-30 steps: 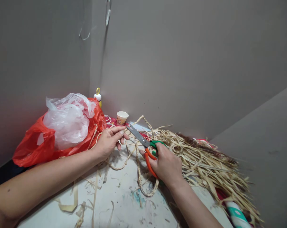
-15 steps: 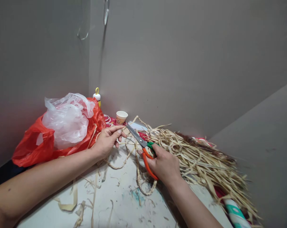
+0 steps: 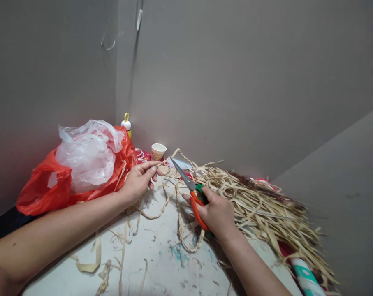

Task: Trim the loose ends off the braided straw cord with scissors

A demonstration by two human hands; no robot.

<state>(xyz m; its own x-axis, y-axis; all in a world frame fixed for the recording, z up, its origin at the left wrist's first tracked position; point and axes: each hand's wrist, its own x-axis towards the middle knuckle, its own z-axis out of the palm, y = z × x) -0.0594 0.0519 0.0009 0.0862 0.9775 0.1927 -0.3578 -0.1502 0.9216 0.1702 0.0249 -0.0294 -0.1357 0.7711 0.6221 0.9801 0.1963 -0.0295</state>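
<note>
My right hand (image 3: 216,211) grips a pair of scissors (image 3: 186,179) with one orange and one green handle. Their blades look closed and point up and to the left. Between thumb and forefinger, my left hand (image 3: 141,179) pinches the end of a braided straw cord (image 3: 166,169). The scissor tips stand a little to the right of those fingers, apart from them. Loops of the cord (image 3: 180,230) hang down onto the white table between my hands. My fingers partly cover the pinched end.
A large heap of dry straw strips (image 3: 266,205) lies to the right, by a green-and-white roll (image 3: 306,275). On the left sits a red plastic bag (image 3: 47,185) with a clear bag (image 3: 84,160) on top. A paper cup (image 3: 158,152) and a yellow-and-white bottle (image 3: 126,124) stand at the back.
The scissors' tips have drawn away from my left fingers, to the right and slightly up. The left hand keeps its pinch in almost the same place.
</note>
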